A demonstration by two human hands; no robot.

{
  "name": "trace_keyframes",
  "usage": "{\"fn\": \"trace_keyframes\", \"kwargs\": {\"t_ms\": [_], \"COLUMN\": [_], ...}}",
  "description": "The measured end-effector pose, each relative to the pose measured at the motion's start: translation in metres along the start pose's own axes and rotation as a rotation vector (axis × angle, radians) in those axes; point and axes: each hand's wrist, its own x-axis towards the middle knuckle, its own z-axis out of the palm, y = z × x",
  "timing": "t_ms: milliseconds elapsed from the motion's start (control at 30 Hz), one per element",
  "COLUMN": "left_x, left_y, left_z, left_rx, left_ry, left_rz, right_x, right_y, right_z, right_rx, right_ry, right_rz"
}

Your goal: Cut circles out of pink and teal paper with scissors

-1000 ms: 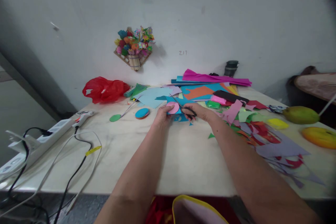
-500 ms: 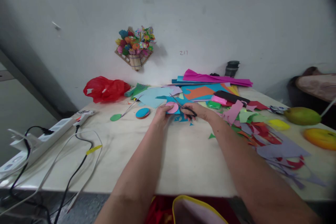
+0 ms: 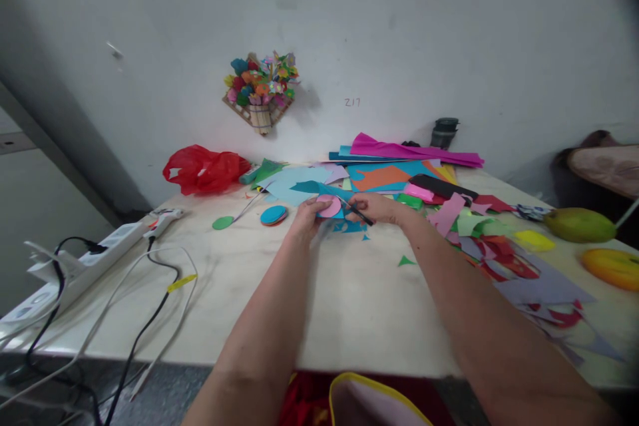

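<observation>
Between the thumb and fingers of my left hand (image 3: 308, 213) is a pink paper circle (image 3: 329, 206), held flat against blue paper (image 3: 319, 188). My right hand (image 3: 374, 207) grips a pair of dark-handled scissors (image 3: 360, 212), whose blades reach the blue paper beside the circle's right edge. Small blue offcuts (image 3: 353, 227) lie on the table under my hands. To the left of my left hand sits a stack of cut circles (image 3: 274, 215) with a blue one on top, and farther left a green circle (image 3: 222, 222).
Colored paper scraps (image 3: 509, 259) cover the table's right side, near a black phone (image 3: 443, 187) and two mango-like fruits. Rolled magenta paper (image 3: 414, 150) lies at the back. A red plastic bag (image 3: 204, 170) stands back left; a white power strip (image 3: 74, 273) with cables lies front left.
The blue paper's free part has swung up and left above the circle. The scissors' blades look closer together than before. My hands stay in nearly the same place.
</observation>
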Motion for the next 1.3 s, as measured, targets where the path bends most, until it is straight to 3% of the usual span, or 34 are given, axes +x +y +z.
{"fn": "trace_keyframes", "kwargs": {"t_ms": [133,333,600,867,1133,1300], "left_x": [0.002,0.002,0.004,0.003,0.004,0.006], "left_y": [0.001,0.002,0.002,0.002,0.001,-0.002], "left_z": [0.000,0.001,0.000,0.001,0.000,-0.003], "left_rx": [-0.017,0.002,-0.008,0.002,0.014,0.030], "left_ry": [0.016,0.054,0.034,0.025,0.024,0.025], "left_rz": [0.010,-0.005,-0.020,-0.014,-0.007,-0.003], "right_x": [0.000,0.000,-0.009,-0.011,-0.005,-0.004], "right_y": [-0.004,-0.004,-0.002,-0.006,-0.003,-0.001], "right_z": [-0.002,-0.012,-0.015,-0.014,-0.018,-0.018], "right_rx": [-0.042,-0.297,-0.382,-0.487,-0.461,-0.321], "right_ry": [-0.026,0.019,-0.007,0.072,0.075,0.050], "right_rz": [-0.034,-0.096,-0.069,-0.044,-0.096,-0.081]}}
